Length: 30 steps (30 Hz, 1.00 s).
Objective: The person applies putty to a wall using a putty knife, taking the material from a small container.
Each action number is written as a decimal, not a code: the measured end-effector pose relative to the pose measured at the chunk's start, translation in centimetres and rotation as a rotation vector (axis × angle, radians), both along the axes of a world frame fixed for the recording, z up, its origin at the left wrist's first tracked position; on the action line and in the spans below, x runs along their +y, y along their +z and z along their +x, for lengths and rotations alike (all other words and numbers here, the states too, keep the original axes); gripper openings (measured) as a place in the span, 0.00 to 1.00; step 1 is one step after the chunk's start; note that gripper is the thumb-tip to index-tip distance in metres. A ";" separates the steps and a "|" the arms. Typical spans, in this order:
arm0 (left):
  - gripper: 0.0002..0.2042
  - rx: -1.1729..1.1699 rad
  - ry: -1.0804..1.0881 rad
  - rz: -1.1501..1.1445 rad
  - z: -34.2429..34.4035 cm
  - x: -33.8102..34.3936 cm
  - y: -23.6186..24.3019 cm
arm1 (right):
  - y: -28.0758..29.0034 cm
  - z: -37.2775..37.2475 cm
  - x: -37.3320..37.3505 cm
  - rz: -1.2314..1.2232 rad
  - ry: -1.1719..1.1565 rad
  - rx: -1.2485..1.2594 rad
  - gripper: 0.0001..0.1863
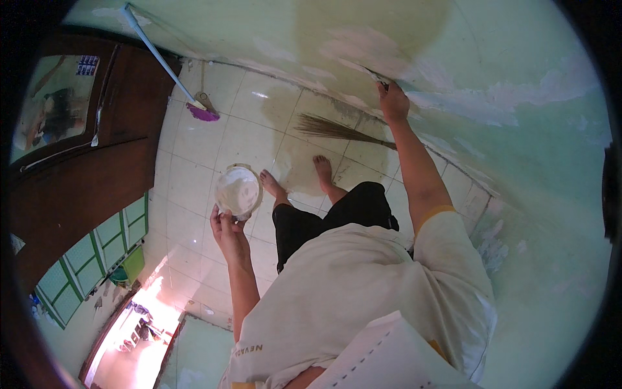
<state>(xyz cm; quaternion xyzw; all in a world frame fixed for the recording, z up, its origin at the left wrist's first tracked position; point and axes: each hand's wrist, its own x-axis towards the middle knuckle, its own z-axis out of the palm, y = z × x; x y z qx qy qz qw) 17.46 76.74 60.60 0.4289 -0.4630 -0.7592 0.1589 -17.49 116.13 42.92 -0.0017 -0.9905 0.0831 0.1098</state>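
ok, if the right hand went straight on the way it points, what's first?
The green wall, around its pale patch, with the tool in the right hand likely meeting it first; any gap is unclear.

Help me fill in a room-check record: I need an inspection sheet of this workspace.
Surface: pale tiled floor; green wall with whitish patches.
Job's things: round tub with whitish contents; thin-bladed hand tool, exact kind unclear.
Clutter: stick broom lying near the wall; blue-handled broom, purple head on the floor.
Hands: left hand grips the tub's near edge; right hand holds the tool at the wall, blade contact unclear.
Cables: nothing seen for certain.
Surroundings: dark wooden cabinet, green container, bright doorway.
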 end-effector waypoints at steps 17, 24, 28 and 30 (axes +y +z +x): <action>0.22 -0.009 0.104 0.083 1.7 0.0 -3.9 | 3.4 3.1 4.6 -0.024 0.287 -0.087 0.22; 0.21 0.054 0.101 0.090 1.0 0.7 -3.0 | 2.8 -0.9 -4.2 0.015 0.230 -0.234 0.23; 0.21 0.038 0.095 0.074 0.7 1.2 -2.9 | 2.2 0.3 -1.6 0.003 0.109 -0.140 0.22; 0.21 0.046 0.089 0.084 0.7 1.1 -3.0 | 2.6 2.1 1.4 0.042 0.087 -0.068 0.21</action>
